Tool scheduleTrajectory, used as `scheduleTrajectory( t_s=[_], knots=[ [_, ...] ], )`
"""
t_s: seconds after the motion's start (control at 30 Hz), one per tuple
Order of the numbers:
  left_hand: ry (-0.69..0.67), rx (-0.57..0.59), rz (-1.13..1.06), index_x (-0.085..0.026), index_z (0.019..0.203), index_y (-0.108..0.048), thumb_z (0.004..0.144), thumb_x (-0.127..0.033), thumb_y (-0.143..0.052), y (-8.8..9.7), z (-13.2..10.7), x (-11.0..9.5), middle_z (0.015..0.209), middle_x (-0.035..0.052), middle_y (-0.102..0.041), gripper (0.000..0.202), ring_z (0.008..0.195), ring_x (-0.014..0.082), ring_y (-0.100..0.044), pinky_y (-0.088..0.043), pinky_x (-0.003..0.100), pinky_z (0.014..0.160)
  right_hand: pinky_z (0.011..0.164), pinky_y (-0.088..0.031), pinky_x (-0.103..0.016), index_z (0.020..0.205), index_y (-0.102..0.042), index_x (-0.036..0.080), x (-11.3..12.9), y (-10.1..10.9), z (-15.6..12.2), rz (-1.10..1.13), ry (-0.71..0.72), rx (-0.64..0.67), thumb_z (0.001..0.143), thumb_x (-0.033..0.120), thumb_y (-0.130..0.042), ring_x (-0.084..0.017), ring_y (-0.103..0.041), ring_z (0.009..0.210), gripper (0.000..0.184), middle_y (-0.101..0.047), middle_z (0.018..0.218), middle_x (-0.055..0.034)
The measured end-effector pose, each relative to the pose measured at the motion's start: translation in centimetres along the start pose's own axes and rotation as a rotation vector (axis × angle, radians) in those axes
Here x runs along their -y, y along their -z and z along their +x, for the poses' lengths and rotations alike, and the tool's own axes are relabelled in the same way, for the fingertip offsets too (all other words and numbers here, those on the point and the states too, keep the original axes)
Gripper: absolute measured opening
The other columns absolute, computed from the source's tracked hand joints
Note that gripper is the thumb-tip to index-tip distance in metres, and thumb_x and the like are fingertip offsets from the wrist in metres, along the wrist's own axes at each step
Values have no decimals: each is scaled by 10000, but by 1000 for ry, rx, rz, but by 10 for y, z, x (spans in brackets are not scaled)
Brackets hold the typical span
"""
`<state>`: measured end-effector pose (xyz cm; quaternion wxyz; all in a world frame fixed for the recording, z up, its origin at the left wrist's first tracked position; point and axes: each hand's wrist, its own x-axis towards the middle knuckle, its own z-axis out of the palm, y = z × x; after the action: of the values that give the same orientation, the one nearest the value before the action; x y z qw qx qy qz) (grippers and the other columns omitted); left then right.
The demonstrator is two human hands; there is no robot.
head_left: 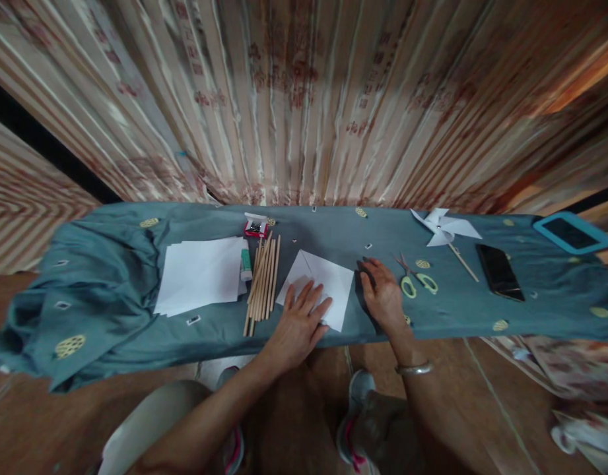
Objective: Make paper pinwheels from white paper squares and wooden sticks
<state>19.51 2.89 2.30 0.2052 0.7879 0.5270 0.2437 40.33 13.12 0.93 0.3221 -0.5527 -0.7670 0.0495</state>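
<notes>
A white square of paper with fold creases lies on the teal-covered table. My left hand rests flat on its near left part, fingers spread. My right hand lies on the cloth just right of the paper, fingers curved down, holding nothing visible. Green-handled scissors lie right of that hand.
A stack of white sheets, a glue stick, a bundle of wooden sticks and a small red box sit to the left. A paper pinwheel, a black phone and a blue-framed tablet lie right. A curtain hangs behind.
</notes>
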Motion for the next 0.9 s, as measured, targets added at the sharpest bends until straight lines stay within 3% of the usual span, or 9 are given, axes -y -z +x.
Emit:
scheduleTrajectory(
  t_s=[0.27, 0.43, 0.63, 0.73, 0.8, 0.9],
  knots=[
    [33, -138, -44, -189, 1343, -484, 912, -265, -510, 17, -4, 11, 1464, 152, -447, 439, 1405, 295, -319, -129, 597, 1153, 1020, -453, -456, 1150, -657, 152, 41, -15, 3, 113, 26, 15, 936, 319, -402, -258, -601, 1145, 373, -676, 1184, -142],
    [81, -238, -200, -210, 1326, -508, 908, -273, -502, 25, -4, 18, 1422, 146, -493, 423, 1354, 294, -395, -168, 572, 1147, 1010, -469, -425, 1094, -682, 201, 77, -27, 4, 209, 91, 74, 944, 324, -430, -236, -616, 1138, 319, -696, 1159, -99],
    [164, -415, -401, -198, 1304, -534, 887, -278, -511, 37, -8, 30, 1342, 144, -548, 425, 1267, 290, -470, -297, 488, 1113, 943, -504, -327, 1040, -688, 189, 130, -44, 42, 182, 252, 233, 919, 202, -486, -202, -662, 1047, 236, -722, 1098, -82],
    [205, -503, -417, -168, 1371, -456, 900, -294, -494, 42, -10, 38, 1397, 163, -487, 489, 1321, 294, -418, -275, 486, 1132, 921, -496, -288, 1044, -686, 196, 155, -56, 62, 133, 286, 310, 899, 147, -506, -189, -670, 1016, 235, -731, 1072, -66],
    [148, -542, -365, -174, 1443, -347, 919, -314, -469, 44, -11, 38, 1482, 163, -390, 555, 1389, 289, -329, -228, 498, 1154, 940, -475, -270, 1055, -680, 204, 167, -67, 72, 118, 256, 303, 898, 158, -513, -180, -655, 1039, 234, -722, 1098, -56],
    [-16, -464, -258, -212, 1488, -254, 936, -373, -454, 44, -17, 23, 1570, 143, -245, 609, 1461, 297, -158, -146, 542, 1170, 1001, -431, -273, 1119, -646, 193, 174, -87, 88, 88, 152, 250, 902, 202, -518, -182, -605, 1134, 253, -676, 1198, -69]
  ],
)
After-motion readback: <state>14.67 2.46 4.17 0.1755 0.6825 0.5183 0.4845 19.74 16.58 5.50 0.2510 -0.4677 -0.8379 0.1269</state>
